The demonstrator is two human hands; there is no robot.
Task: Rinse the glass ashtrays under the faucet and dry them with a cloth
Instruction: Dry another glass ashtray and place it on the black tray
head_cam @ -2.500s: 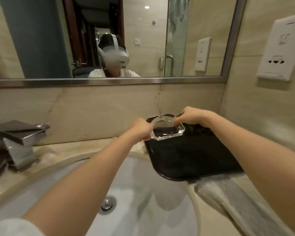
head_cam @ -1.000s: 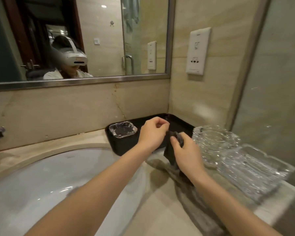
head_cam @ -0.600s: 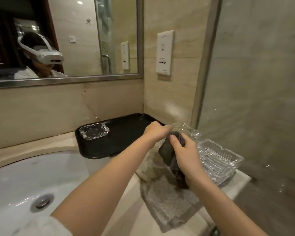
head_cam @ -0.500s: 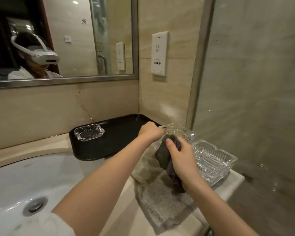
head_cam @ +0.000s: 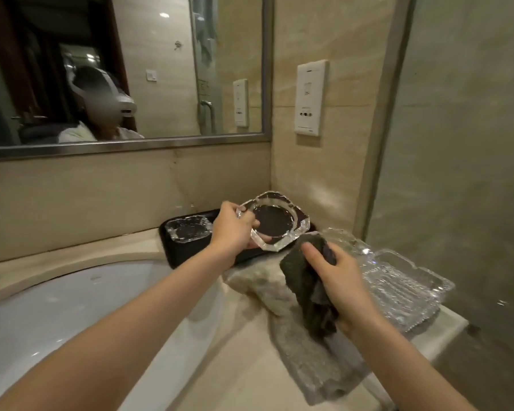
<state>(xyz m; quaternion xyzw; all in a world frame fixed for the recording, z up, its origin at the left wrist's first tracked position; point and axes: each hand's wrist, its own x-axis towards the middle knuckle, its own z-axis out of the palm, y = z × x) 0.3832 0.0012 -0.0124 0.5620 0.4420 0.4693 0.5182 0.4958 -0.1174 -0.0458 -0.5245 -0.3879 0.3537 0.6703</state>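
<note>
From the head camera, the left hand is raised over the black tray and grips a clear, faceted ashtray by its left edge, thumb on the rim and fingers curled underneath. The ashtray is lifted and tilted, its round hollow facing the camera, and the dark tray shows through the glass.

The right hand is lower and just to the right, its fingers wrapped round a bunched dark cloth. The top of the cloth sits just beside the lower right corner of the lifted ashtray; whether the two touch cannot be told. The rest of the cloth hangs down below the palm.

A second small ashtray lies flat at the back left of the tray. To the right of the right hand, two more glass pieces rest on the desk: a round ashtray, partly hidden behind the hand, and a ribbed rectangular ashtray near the desk's right edge. They lie on or beside a pale grey towel spread across the desk and reaching toward its front edge.

The white basin fills the lower left, under the left forearm. Above the desk a framed mirror reflects the person wearing a headset. On the side wall to the right of the mirror there is a white socket plate, and further right a glass panel.
</note>
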